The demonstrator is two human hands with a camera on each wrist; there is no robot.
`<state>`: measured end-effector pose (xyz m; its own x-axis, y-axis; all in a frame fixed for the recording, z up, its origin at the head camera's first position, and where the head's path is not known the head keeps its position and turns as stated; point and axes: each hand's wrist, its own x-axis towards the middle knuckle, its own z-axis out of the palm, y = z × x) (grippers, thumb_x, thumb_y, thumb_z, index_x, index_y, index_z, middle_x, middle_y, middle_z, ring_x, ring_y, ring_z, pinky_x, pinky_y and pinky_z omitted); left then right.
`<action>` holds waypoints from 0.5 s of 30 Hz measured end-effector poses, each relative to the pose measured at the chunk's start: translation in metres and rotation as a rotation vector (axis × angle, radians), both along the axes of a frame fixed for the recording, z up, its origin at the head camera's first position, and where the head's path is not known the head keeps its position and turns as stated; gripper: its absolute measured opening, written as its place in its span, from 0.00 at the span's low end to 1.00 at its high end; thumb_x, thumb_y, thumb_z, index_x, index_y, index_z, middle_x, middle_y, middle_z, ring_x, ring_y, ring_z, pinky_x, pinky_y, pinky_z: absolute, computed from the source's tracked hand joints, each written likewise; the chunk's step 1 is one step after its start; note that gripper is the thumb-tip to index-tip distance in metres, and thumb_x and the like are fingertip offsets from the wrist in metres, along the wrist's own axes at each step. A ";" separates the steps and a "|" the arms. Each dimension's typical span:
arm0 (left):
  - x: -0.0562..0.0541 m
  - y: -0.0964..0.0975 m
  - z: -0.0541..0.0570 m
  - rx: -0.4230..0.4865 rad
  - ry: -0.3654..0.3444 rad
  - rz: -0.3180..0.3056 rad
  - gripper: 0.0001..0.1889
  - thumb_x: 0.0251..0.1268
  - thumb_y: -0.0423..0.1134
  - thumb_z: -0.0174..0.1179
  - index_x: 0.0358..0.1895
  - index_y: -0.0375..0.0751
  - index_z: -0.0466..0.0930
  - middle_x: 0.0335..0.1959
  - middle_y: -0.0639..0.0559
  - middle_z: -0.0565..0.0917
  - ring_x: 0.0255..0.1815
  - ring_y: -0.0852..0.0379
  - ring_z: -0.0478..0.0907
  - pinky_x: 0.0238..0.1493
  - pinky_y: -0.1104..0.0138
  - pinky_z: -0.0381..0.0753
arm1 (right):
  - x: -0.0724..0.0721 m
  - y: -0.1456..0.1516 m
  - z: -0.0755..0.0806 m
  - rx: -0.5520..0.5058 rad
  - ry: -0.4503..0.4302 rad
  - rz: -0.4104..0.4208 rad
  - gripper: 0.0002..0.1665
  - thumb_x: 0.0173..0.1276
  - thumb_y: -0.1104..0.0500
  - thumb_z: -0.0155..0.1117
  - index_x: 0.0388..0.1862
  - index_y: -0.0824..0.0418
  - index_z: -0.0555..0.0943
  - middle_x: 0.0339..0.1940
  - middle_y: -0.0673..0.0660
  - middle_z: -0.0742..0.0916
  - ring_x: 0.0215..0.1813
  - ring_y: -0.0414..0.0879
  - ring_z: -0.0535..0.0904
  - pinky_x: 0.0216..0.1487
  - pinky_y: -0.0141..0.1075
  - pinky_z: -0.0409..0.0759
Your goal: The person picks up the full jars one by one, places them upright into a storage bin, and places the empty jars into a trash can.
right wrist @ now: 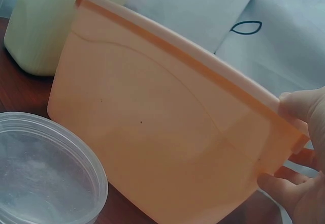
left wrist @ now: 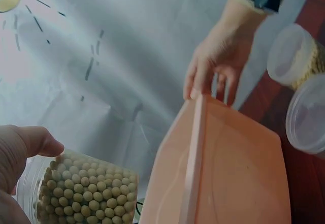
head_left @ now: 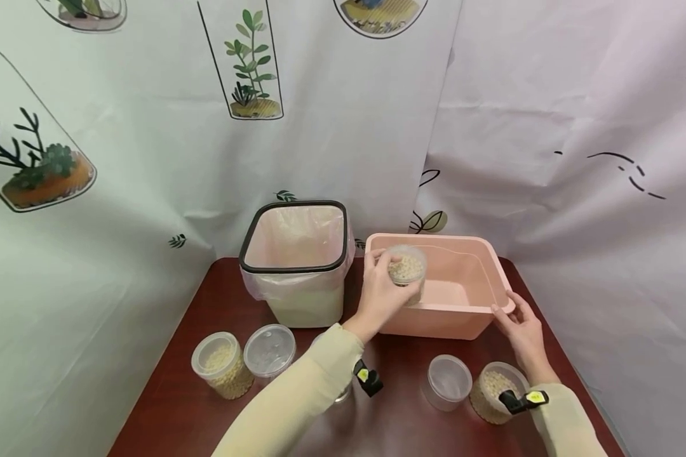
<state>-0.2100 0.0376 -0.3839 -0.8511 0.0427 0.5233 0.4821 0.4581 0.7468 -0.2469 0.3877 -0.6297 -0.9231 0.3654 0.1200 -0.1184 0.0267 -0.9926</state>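
Observation:
My left hand (head_left: 377,289) grips a clear plastic jar of soybeans (head_left: 408,268) by its lidded end, over the left part of a pink plastic bin (head_left: 434,322). In the left wrist view the round beans show through the side of the jar (left wrist: 89,188), which lies tilted beside the bin's rim (left wrist: 195,153). At the bin's right front corner, my right hand (head_left: 523,333) holds the rim, thumb on top and fingers against the outer wall, as the right wrist view shows.
Left of the bin stands a trash bin (head_left: 311,308) with a black rim and a liner. Front left are a bean jar (head_left: 231,374) and a clear container (head_left: 270,352); another is partly behind my left sleeve. Front right are a clear container (head_left: 447,384) and a bean jar (head_left: 488,406).

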 end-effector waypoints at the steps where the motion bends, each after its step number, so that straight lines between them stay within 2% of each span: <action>1: -0.002 0.002 0.001 -0.009 -0.009 0.003 0.24 0.37 0.40 0.73 0.41 0.37 0.75 0.49 0.44 0.67 0.48 0.51 0.70 0.49 0.64 0.73 | 0.001 0.000 0.001 -0.007 -0.001 0.002 0.39 0.58 0.54 0.69 0.68 0.43 0.65 0.68 0.58 0.65 0.59 0.41 0.72 0.39 0.25 0.76; 6: -0.016 0.010 0.000 -0.033 -0.078 0.026 0.23 0.37 0.40 0.73 0.40 0.38 0.75 0.47 0.46 0.67 0.46 0.51 0.70 0.48 0.65 0.73 | 0.010 -0.006 0.013 -0.009 0.007 0.027 0.38 0.60 0.55 0.67 0.69 0.42 0.65 0.69 0.56 0.64 0.56 0.36 0.73 0.40 0.26 0.77; 10: -0.028 0.018 -0.004 -0.052 -0.133 0.048 0.23 0.38 0.41 0.73 0.41 0.39 0.76 0.48 0.46 0.66 0.46 0.52 0.70 0.48 0.64 0.73 | 0.024 -0.015 0.039 -0.071 0.036 0.080 0.38 0.60 0.59 0.67 0.69 0.46 0.65 0.70 0.57 0.64 0.56 0.37 0.74 0.41 0.28 0.78; 13: -0.035 0.022 -0.009 -0.058 -0.171 0.072 0.23 0.38 0.41 0.73 0.41 0.39 0.76 0.48 0.45 0.66 0.47 0.51 0.71 0.48 0.63 0.74 | 0.034 -0.024 0.060 -0.046 0.009 0.107 0.38 0.61 0.58 0.66 0.70 0.48 0.64 0.72 0.58 0.61 0.57 0.38 0.73 0.43 0.29 0.78; 15: -0.038 0.023 -0.012 -0.048 -0.206 0.093 0.23 0.37 0.40 0.73 0.40 0.39 0.76 0.48 0.45 0.66 0.46 0.51 0.71 0.48 0.63 0.74 | 0.038 -0.030 0.067 -0.044 0.007 0.089 0.37 0.61 0.57 0.66 0.69 0.48 0.65 0.70 0.58 0.63 0.55 0.37 0.74 0.41 0.28 0.78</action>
<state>-0.2476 0.0607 -0.3962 -0.9412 -0.0202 0.3373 0.2759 0.5304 0.8016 -0.2090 0.3581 -0.5624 -0.9513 0.2870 0.1126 -0.1256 -0.0274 -0.9917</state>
